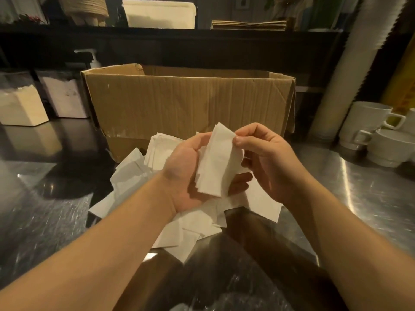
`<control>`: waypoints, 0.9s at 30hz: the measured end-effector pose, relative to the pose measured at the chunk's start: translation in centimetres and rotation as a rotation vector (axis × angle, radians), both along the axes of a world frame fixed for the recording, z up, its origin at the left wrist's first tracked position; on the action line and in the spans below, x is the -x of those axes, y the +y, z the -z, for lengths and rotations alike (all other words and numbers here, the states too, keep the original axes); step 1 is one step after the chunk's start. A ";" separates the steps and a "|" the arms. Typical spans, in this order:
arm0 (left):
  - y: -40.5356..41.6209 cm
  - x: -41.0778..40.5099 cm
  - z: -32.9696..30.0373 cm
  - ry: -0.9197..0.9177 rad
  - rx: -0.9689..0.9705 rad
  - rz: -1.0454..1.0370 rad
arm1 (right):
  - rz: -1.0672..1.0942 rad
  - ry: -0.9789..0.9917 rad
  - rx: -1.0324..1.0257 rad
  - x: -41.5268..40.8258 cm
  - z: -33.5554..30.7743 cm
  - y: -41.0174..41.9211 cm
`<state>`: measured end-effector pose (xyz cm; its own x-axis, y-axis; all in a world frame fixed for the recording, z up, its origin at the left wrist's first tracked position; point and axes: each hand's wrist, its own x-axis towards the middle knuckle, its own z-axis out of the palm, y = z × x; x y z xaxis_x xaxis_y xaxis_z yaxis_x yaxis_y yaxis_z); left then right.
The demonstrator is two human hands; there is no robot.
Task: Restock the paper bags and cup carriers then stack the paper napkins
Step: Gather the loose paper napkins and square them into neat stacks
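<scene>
A small stack of white paper napkins (pixel 215 162) stands on edge between both hands, above the counter. My left hand (pixel 186 173) cups the stack from below and behind, palm up, fingers curled under it. My right hand (pixel 265 158) pinches the stack's upper right edge between thumb and fingers. Under the hands lies a loose, untidy pile of white napkins (pixel 190 225) spread over the steel counter (pixel 56 209). Brown paper bags (pixel 248 25) lie flat on the dark shelf at the back.
A large open cardboard box (pixel 188 102) stands right behind the napkin pile. White mugs (pixel 370 133) sit at the right, beside a tall sleeve of cups (pixel 350 70). White containers (pixel 22 106) and a pump bottle (pixel 94 59) stand at the left.
</scene>
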<state>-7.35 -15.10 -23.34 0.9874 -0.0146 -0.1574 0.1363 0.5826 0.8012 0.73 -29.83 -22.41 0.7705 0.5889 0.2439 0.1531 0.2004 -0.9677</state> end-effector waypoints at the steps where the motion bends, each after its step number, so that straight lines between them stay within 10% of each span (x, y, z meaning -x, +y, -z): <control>1: 0.1 -0.1 0.2 0.000 0.006 0.022 | 0.042 0.004 0.003 0.0 0.2 0.2; 11: -0.4 0.7 -0.2 0.003 -0.074 0.090 | 0.211 -0.014 0.032 0.7 0.5 0.7; 20: -0.2 0.4 -0.1 0.018 0.062 0.074 | 0.240 -0.765 0.253 0.6 1.9 0.9; 27: 0.0 0.0 0.2 0.088 -0.040 0.000 | 0.153 -0.750 0.316 0.3 2.3 1.3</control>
<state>-7.39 -15.12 -23.53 0.9697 -0.0068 -0.2442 0.2075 0.5504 0.8087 0.39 -28.56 -24.71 0.5465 0.6179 0.5653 0.7837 -0.1393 -0.6054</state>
